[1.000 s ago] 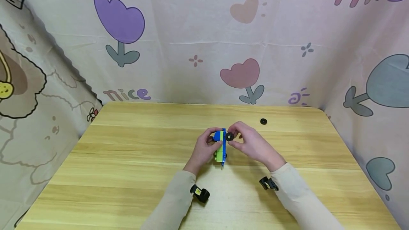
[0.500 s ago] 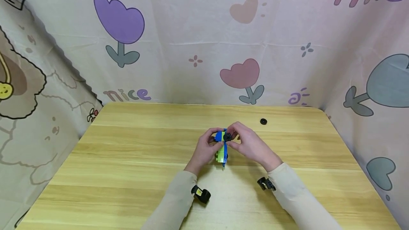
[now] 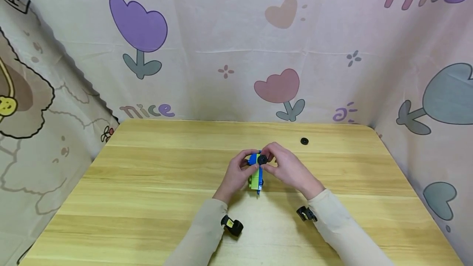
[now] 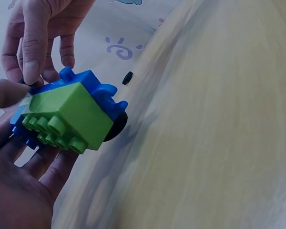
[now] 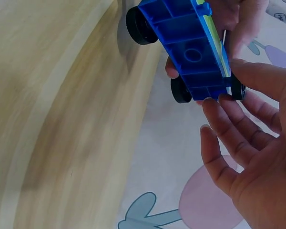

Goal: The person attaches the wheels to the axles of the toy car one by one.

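Observation:
My left hand (image 3: 236, 172) grips a toy car (image 4: 81, 114) built of blocks, with a blue base, a lime-green brick and a blue brick. The car is held up on its side above the table. My right hand (image 3: 293, 171) pinches a black wheel (image 5: 238, 87) between thumb and fingers, against the side of the base at its far end. In the right wrist view the blue underside shows, with a second wheel (image 5: 181, 89) and a third wheel (image 5: 142, 25) along the other side. The lime brick's studs face my left palm in the left wrist view.
A loose black wheel (image 3: 304, 141) lies on the wooden table (image 3: 148, 200) beyond my right hand. A printed cloth (image 3: 210, 32) hangs behind the table and at its sides. Each sleeve has a black wrist camera (image 3: 233, 225) strapped on.
My right hand has shifted slightly left, bringing the pinched wheel from beside the base up against the car. The car has tilted a little; my left hand keeps its grip.

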Action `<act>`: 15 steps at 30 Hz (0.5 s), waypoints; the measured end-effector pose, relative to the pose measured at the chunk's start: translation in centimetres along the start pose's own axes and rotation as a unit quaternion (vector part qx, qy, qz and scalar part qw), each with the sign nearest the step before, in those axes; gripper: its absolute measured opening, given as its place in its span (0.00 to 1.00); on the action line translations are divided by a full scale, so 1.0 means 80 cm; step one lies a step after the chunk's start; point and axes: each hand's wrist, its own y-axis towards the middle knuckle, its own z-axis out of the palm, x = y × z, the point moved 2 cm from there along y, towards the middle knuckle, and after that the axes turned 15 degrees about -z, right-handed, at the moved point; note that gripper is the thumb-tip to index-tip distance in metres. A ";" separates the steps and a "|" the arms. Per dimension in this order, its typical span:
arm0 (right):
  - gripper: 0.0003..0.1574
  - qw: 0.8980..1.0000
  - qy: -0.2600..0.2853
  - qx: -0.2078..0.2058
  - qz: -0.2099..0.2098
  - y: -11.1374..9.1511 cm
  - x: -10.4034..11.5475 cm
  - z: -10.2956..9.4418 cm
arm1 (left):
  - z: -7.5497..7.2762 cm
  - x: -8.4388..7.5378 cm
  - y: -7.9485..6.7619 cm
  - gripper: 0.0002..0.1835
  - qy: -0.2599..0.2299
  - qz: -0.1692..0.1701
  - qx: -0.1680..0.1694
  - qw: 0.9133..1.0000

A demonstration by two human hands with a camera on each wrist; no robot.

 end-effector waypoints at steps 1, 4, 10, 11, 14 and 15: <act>0.18 1.000 -0.001 -0.001 0.000 0.000 0.000 0.000 | 0.000 0.000 0.000 0.19 -0.001 0.002 0.002 1.000; 0.18 1.000 -0.001 0.000 0.001 0.001 0.001 0.000 | -0.001 0.001 0.002 0.19 -0.003 0.003 0.005 1.000; 0.18 1.000 0.010 0.004 0.005 0.000 0.000 0.002 | 0.001 -0.021 -0.009 0.18 -0.004 -0.011 -0.001 1.000; 0.17 1.000 0.020 0.001 0.006 0.000 -0.001 0.002 | 0.001 -0.027 -0.013 0.18 -0.003 -0.015 -0.002 1.000; 0.13 0.998 0.055 -0.008 0.007 -0.002 -0.004 0.003 | 0.001 -0.037 -0.021 0.17 -0.007 -0.017 -0.003 1.000; 0.12 0.998 0.066 -0.011 0.009 -0.003 -0.005 0.004 | 0.001 -0.036 -0.021 0.17 -0.009 -0.020 -0.003 1.000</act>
